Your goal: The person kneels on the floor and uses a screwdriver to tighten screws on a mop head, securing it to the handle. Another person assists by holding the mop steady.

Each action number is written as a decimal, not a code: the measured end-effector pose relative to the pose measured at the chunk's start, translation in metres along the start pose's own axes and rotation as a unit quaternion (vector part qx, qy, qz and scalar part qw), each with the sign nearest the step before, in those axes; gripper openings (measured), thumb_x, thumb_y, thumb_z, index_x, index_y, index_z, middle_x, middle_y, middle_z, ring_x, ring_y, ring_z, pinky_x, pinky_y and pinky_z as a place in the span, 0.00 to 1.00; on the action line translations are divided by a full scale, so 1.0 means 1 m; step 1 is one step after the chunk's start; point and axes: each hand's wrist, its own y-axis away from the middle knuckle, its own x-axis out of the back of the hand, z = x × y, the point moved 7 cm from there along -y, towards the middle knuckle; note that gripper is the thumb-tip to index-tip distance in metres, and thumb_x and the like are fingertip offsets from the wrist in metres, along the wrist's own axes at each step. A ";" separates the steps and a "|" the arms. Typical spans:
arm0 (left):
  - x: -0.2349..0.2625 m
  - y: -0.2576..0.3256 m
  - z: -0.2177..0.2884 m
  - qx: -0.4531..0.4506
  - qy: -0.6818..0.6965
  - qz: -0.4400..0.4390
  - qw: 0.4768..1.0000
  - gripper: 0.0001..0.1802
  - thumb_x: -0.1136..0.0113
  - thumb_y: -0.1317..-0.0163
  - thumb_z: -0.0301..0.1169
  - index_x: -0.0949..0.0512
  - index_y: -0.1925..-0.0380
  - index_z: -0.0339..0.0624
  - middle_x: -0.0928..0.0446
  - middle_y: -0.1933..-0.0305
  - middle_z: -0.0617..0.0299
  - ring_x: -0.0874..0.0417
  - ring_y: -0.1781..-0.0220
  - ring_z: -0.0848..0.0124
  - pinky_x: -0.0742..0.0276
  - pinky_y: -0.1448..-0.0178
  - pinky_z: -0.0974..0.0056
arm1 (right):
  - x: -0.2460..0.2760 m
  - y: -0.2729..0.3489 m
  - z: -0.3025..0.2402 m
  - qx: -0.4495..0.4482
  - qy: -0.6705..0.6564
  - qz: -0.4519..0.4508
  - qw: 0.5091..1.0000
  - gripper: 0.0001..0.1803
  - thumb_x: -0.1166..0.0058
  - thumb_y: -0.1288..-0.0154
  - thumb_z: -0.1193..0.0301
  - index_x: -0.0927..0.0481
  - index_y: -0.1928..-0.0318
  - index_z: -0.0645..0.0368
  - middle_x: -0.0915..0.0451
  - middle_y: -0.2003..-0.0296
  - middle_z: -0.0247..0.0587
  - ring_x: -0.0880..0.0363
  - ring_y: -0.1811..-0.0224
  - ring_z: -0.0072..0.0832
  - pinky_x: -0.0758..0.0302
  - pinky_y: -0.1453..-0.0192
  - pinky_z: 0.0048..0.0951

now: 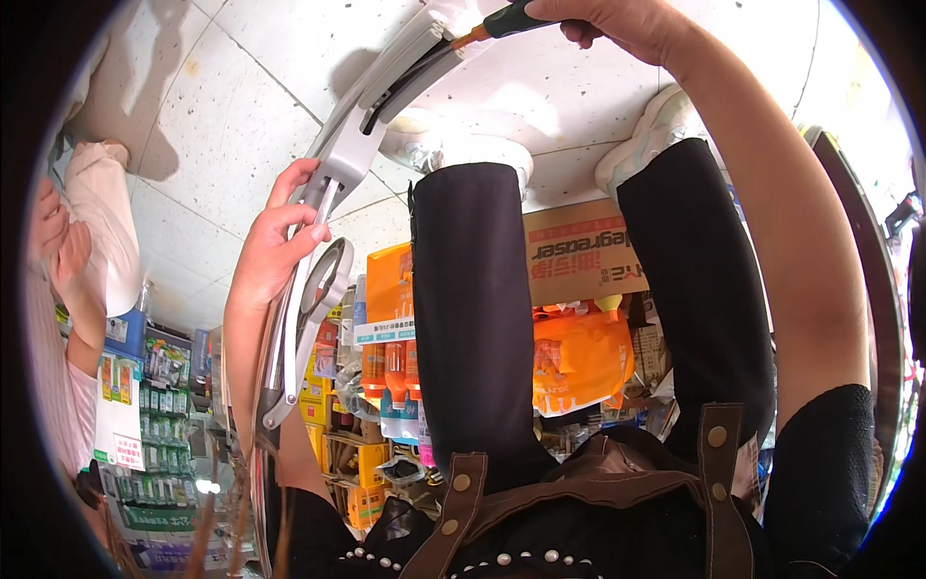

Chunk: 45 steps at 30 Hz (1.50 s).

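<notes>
A long silver-grey sponge mop (352, 154) slants across the left half of the view, its slotted grey head far from me. Partway along, my left hand (270, 251) is closed around its pole and rod just below the head, the thumb lying over the rod. Lower on the pole sits a grey lever with an oval ring (328, 278). At the far edge, my right hand (617, 21) grips what looks like a screwdriver (506, 19) with a dark green and orange handle. Its dark shaft reaches into the slot of the mop head; the tip is hidden there.
Beneath my black-clad legs are orange packages (579, 362), a cardboard box (584, 253) and yellow boxes (371, 463). Another person's hands (72, 251) show at the left, above a rack of small packaged goods (164, 415). Pale floor tiles (231, 106) lie beyond.
</notes>
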 end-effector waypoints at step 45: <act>0.004 0.007 -0.010 0.007 0.060 -0.014 0.998 0.10 0.37 0.51 0.30 0.25 0.83 0.35 0.43 0.28 0.52 0.45 0.26 0.56 0.50 0.27 0.55 | -0.007 -0.002 -0.003 0.010 0.066 -0.105 0.992 0.22 0.41 0.40 0.74 0.22 0.45 0.66 0.19 0.67 0.39 0.21 0.70 0.23 0.19 0.63 0.25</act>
